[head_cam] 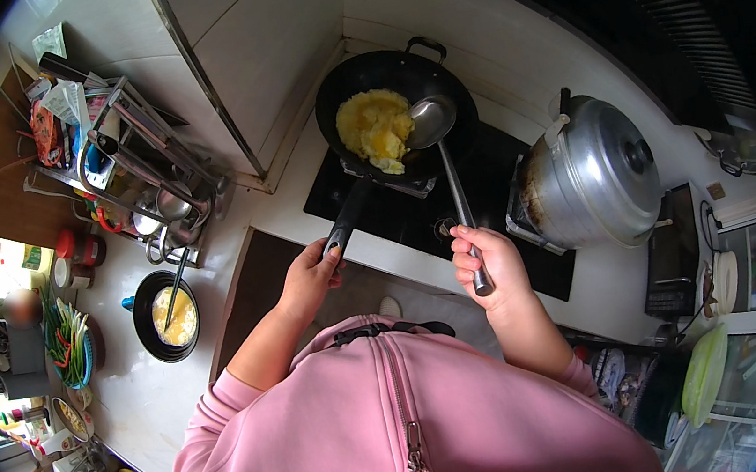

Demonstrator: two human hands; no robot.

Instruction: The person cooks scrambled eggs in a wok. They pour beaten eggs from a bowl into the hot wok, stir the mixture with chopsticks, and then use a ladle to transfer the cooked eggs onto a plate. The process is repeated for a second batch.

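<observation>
My left hand (pixel 313 279) is closed around the black handle of a wok (pixel 393 71) on the gas stove. In my right hand (pixel 493 264) is the lower end of a metal ladle's long handle. The bowl of the ladle (pixel 434 118) lies inside the wok, touching the right edge of a folded yellow mass of cooked egg (pixel 373 127). To the left, on the white counter, a dark bowl (pixel 143 320) holds a pale yellow liquid (pixel 176 317) with whitish bits, and chopsticks (pixel 179 286) lean in it.
A large aluminium steamer pot (pixel 576 176) with a lid stands on the right burner. Tiled walls border the wok. At left are a metal utensil rack (pixel 154 143), red-lidded jars (pixel 71 245) and a blue basket (pixel 87 356) of green onions. A pale green gourd (pixel 705 376) lies at right.
</observation>
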